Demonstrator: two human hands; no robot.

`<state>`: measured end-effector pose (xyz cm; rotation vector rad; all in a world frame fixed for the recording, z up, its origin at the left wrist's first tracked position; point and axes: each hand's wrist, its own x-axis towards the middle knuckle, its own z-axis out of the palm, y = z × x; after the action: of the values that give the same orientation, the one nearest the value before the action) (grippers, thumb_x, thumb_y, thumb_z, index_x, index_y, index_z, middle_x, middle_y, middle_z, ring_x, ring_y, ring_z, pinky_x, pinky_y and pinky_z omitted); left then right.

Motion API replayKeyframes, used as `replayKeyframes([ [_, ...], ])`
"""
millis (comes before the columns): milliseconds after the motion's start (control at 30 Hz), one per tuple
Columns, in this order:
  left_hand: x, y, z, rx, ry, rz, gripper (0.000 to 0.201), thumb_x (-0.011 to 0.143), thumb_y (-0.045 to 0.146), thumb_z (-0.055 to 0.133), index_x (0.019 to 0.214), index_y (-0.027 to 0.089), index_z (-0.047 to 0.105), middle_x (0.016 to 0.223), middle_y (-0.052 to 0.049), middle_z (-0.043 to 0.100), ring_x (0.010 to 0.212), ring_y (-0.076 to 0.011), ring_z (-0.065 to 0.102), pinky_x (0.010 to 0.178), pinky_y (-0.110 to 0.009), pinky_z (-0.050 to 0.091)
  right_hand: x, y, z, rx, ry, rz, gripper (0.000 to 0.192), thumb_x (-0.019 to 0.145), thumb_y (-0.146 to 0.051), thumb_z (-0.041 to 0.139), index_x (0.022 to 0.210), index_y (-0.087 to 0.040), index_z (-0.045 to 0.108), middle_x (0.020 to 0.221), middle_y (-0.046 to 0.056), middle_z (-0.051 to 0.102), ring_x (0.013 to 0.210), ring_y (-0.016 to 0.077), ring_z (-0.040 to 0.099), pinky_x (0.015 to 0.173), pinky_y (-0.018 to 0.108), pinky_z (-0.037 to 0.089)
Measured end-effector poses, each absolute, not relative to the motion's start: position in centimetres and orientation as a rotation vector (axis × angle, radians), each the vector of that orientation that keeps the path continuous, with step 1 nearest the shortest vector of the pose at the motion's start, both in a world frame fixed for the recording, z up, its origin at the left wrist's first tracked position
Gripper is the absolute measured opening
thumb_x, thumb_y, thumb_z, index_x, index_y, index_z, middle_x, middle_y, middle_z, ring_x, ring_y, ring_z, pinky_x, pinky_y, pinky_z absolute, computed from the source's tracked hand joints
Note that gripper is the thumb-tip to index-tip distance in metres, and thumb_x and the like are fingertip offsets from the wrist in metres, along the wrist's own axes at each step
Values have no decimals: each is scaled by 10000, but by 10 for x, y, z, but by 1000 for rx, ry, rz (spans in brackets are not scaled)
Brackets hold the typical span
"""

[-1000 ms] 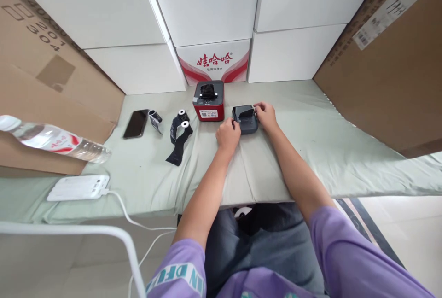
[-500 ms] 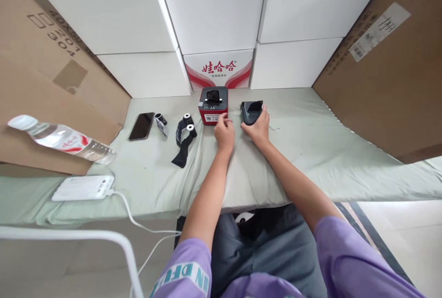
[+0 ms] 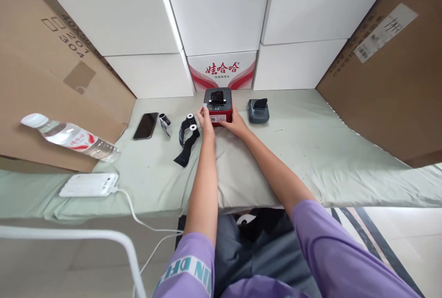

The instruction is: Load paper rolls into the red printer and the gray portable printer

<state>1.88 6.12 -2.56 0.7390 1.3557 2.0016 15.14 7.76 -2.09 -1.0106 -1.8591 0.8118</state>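
Currently both hands sit on the small red printer (image 3: 218, 105) at the far edge of the table, just in front of the stacked cartons. Left hand (image 3: 206, 120) grips its left front corner, fingers curled against the casing; right hand (image 3: 235, 124) cups the right front corner from below and beside. Hold looks like a two-sided clasp, though the fingertips on the far side are hidden.

Risk, as a judgement: the printer rests on a soft green cloth (image 3: 311, 150) that is rumpled, so a pull could drag the fabric and nudge the neighbours. Black ribbon rolls (image 3: 188, 130), with a loose tail trailing toward the viewer, lie just left of the left hand and could snag or unspool. Grey printer (image 3: 258, 110) stands near on the right, lid raised; a sideways sweep might knock it.

Materials: red casing is hard glossy plastic, boxy with rounded corners, dark top recess. Ribbon is matte and limp on white cores. Further left, a flat dark phone (image 3: 145, 125) and a small roll (image 3: 164, 120). Clear water bottle (image 3: 71, 137) lies on brown cardboard; white power bank (image 3: 89, 184) with cable near the front edge.
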Motion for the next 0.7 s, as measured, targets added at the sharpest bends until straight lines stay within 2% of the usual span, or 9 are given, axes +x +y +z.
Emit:
replayKeyframes([
  [100,20,57,-19,700,1374,2009,209,1003,399,533,1068,201,557,1071,-61,690,1044,-154,684,949,-269,530,143,80,-23,-991,-1754,836,1085,734,-641,771,1595,-171,308,1545,179,560,1398,352,563,1203,525,436],
  [200,26,41,-4,780,1459,2042,222,972,377,579,844,213,505,826,15,595,837,-126,621,818,-230,497,158,60,-18,-981,-1735,780,1025,755,-581,788,1583,-182,336,1561,185,545,1420,370,545,1214,548,416],
  [300,34,8,13,956,1680,1951,303,912,306,632,697,222,435,703,41,496,723,-126,525,748,-235,444,184,23,-12,-948,-1776,701,994,787,-515,794,1602,-190,326,1616,190,481,1480,391,483,1246,583,368],
  [367,40,-19,20,987,1845,1865,264,844,216,657,681,226,450,697,39,513,709,-141,511,742,-258,428,200,-4,-12,-949,-1819,690,1015,793,-501,804,1623,-198,305,1633,191,458,1502,401,457,1249,605,362],
  [467,48,-54,17,1001,1909,1785,214,818,208,648,695,230,474,728,34,559,723,-157,544,745,-279,426,214,-35,-19,-967,-1833,732,1019,805,-508,798,1638,-228,283,1617,179,480,1496,408,467,1238,623,385],
  [633,59,-64,-4,854,1739,1875,88,809,251,622,828,229,538,861,18,616,835,-159,602,822,-278,466,222,-48,-30,-976,-1859,742,1024,814,-569,777,1632,-218,270,1594,204,482,1487,407,467,1233,617,393],
  [700,60,-58,-9,748,1618,1904,99,802,255,587,892,228,558,908,3,629,885,-164,614,842,-278,483,225,-45,-31,-965,-1870,710,1057,792,-615,787,1626,-216,276,1586,209,472,1488,404,452,1241,611,381],
])
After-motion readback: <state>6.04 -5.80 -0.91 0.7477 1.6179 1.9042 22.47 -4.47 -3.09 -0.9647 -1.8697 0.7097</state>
